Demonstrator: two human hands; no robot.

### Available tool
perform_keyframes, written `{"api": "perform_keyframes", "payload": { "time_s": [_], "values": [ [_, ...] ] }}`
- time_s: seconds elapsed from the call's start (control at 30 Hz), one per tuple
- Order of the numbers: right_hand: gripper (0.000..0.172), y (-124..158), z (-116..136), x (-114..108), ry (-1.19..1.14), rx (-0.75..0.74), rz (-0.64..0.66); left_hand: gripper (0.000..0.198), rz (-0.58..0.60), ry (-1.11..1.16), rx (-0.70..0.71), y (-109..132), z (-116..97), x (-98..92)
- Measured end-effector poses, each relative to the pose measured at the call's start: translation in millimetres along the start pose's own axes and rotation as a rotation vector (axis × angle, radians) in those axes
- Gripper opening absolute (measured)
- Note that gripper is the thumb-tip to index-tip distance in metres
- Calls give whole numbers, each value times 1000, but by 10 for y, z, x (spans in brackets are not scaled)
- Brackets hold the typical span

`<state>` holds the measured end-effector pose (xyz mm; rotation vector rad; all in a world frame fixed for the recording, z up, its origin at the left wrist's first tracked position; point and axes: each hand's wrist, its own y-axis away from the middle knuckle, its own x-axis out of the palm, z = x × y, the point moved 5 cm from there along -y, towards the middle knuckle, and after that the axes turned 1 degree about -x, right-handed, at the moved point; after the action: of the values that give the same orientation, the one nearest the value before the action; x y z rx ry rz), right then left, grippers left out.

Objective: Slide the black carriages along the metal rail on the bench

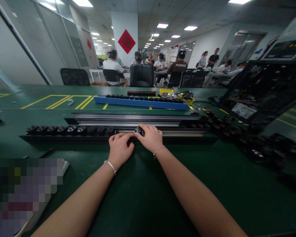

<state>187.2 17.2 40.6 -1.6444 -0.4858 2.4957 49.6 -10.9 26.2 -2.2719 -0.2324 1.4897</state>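
A long black rail (pixel 69 140) lies across the green table, its left half filled with a row of small black modules (pixel 71 130). My right hand (pixel 151 136) is closed on a small black module (pixel 139 129) over the rail's channel, just right of the row's end. My left hand (pixel 120 148) is closed over the rail's front edge, thumb in front, with its index fingertip reaching to that module. The underside of the held module is hidden by my fingers. To the right of my hands, the bare silvery channel (pixel 182 134) shows.
Behind the rail lie more metal rails (pixel 128 117) and a blue rail (pixel 140 102) with black parts. Many loose black parts (pixel 244 141) are heaped at right, below a dark open case (pixel 256 89). A blurred-out flat object (pixel 22 197) is at lower left. People sit farther back.
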Motion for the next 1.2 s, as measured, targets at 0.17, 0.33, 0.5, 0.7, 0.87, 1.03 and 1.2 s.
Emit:
{"api": "perform_keyframes", "payload": {
  "time_s": [0.17,0.33,0.5,0.7,0.87,1.03,1.2],
  "values": [
    [34,-18,40,15,-39,22,-46,38,-1,-1,25,16,-17,2],
    [31,-8,28,36,-84,25,-100,36,-13,8,30,23,-12,4],
    [30,-11,29,66,-83,32,-146,37,-10,6,24,22,-11,2],
    [28,-4,32,75,-77,31,-180,37,-9,4,23,19,-15,5],
    [27,6,-18,40,-52,39,-189,36,-15,1,26,21,-5,13],
    [26,16,-81,-3,-34,58,-195,35,-12,1,33,24,-5,11],
    [26,21,-127,-27,-12,60,-196,36,-4,-1,28,22,-10,9]
  ]
}}
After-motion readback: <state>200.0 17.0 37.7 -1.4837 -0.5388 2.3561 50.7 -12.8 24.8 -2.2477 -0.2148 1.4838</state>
